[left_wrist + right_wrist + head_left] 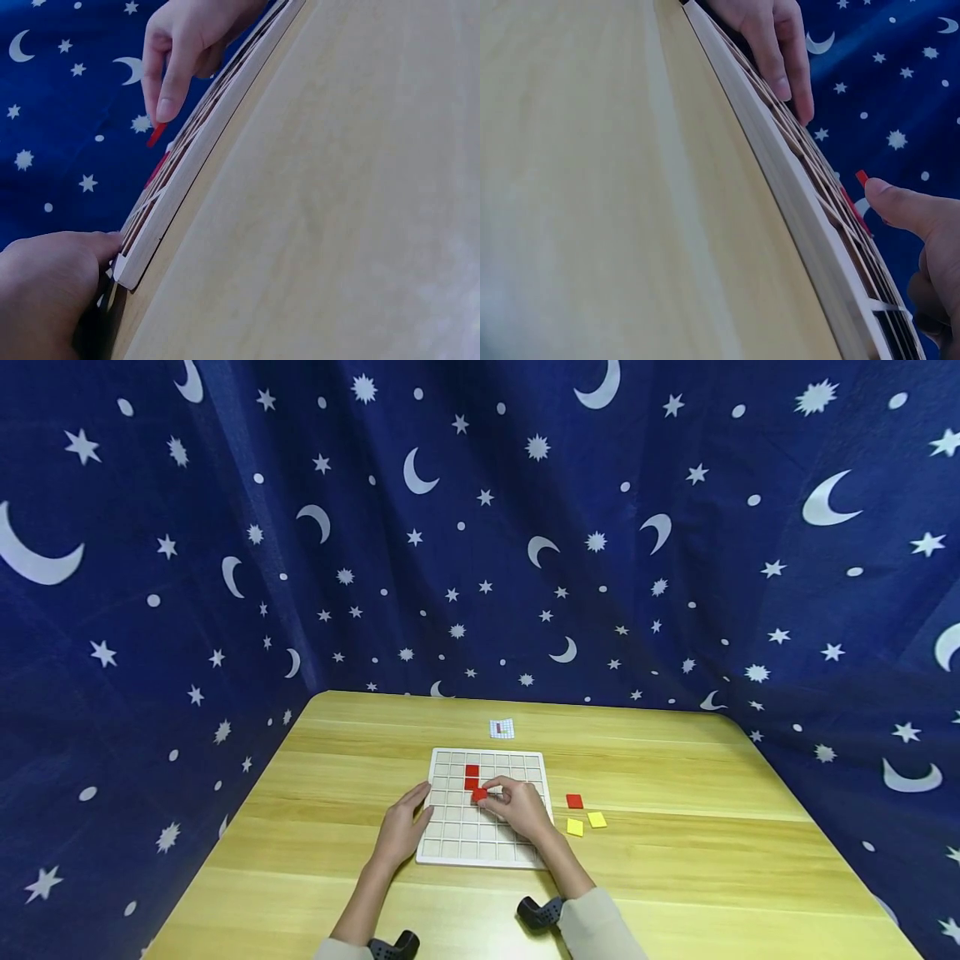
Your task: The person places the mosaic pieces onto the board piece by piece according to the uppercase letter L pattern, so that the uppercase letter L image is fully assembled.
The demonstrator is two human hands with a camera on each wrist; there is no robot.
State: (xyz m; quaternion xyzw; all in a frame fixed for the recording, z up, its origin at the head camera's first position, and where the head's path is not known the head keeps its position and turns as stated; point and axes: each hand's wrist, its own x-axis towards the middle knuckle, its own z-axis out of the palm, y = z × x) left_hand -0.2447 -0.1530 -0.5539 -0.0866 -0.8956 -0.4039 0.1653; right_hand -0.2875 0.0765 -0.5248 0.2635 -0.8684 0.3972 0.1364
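A square white board (447, 852) with a raised grid lies on the wooden table. Two red square tiles, an upper one (472, 771) and a lower one (471, 784), sit in neighbouring cells of one column. Between thumb and fingers my right hand (522, 810) pinches another red tile (478, 795), just below and right of that pair. In the left wrist view this pinched tile (156, 136) is tilted, a little above the grid. My left hand (400, 828) rests at the board's left edge, fingers extended and thumb (107, 244) touching the rim.
Right of the board lie a loose red tile (574, 801) and two yellow tiles, one nearer (575, 827) and one farther right (597, 819). A small card (502, 728) printed with a coloured grid lies behind the board. A blue star-and-moon curtain (495, 527) surrounds the table (675, 877).
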